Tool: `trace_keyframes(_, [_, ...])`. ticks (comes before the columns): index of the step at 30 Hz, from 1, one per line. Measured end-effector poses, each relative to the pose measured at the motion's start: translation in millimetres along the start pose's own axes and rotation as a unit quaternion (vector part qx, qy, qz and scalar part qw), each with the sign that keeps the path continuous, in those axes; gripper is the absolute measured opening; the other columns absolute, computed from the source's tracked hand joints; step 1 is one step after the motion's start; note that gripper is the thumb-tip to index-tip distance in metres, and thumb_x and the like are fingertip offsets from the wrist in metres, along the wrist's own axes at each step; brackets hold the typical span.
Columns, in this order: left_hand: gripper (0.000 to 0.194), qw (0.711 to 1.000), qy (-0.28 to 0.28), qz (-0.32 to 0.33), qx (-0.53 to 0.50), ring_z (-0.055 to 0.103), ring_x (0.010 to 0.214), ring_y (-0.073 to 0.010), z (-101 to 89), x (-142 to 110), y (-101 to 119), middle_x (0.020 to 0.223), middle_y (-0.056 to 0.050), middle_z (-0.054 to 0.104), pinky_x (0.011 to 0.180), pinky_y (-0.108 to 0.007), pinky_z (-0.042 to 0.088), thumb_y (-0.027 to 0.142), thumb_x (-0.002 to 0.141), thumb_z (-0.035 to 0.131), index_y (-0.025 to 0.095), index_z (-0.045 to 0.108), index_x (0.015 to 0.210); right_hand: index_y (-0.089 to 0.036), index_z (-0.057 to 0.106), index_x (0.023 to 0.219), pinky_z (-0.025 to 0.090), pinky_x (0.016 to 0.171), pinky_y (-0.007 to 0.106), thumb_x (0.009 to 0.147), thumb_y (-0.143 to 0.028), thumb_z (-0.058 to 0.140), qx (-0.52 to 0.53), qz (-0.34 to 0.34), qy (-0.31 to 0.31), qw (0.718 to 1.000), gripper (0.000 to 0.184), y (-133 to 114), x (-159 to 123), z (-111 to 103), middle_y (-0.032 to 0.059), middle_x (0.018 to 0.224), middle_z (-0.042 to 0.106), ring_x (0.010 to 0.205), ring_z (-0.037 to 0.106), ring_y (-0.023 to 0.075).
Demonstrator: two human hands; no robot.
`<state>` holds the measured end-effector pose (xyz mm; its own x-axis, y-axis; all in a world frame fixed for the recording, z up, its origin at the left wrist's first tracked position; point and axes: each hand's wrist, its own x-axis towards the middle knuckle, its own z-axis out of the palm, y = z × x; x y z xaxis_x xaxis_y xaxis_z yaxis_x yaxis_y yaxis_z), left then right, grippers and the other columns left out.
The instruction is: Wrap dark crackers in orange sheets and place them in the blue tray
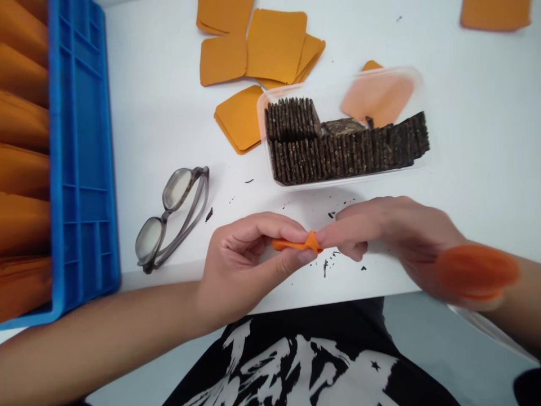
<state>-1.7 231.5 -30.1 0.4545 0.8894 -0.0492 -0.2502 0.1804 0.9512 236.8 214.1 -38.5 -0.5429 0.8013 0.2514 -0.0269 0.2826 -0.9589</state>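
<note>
Between the thumb and fingers of my left hand (249, 262) is a small orange folded wrapper (291, 245), pinched level just above the table. At its right end my right hand (393, 231) has a fingertip pressed against the folded tip, with its other fingers curled in. My right thumb is hidden. Beyond my hands stands a clear plastic container (338, 183) holding rows of thin dark brown pressed squares (325, 155). Dark crumbs (325, 268) lie scattered on the table around my fingers. Something round and orange, blurred, (477, 273) shows at my right wrist.
Eyeglasses (164, 217) lie folded on the white table (143, 129) to the left. Loose orange squares (276, 45) are spread behind the container, with another orange piece (494, 12) at the far right. A blue crate (87, 169) with orange contents (23, 163) borders the left side.
</note>
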Motion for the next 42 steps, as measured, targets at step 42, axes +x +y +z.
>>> trace_keyframes(42, [0.02,0.996,0.02,-0.005,0.088,0.079,0.078,-0.0155,2.5,-2,1,0.09,-0.005,0.085,0.072,-0.024,0.068,0.013,0.09,0.079,0.024,0.086,0.105,-0.02,0.072,0.128,0.043,0.055,0.029,0.107,-0.052,0.051,-0.023,0.042,0.03,0.998,0.044,-15,0,0,-0.0005,0.067,0.057,0.058,0.052,0.0136])
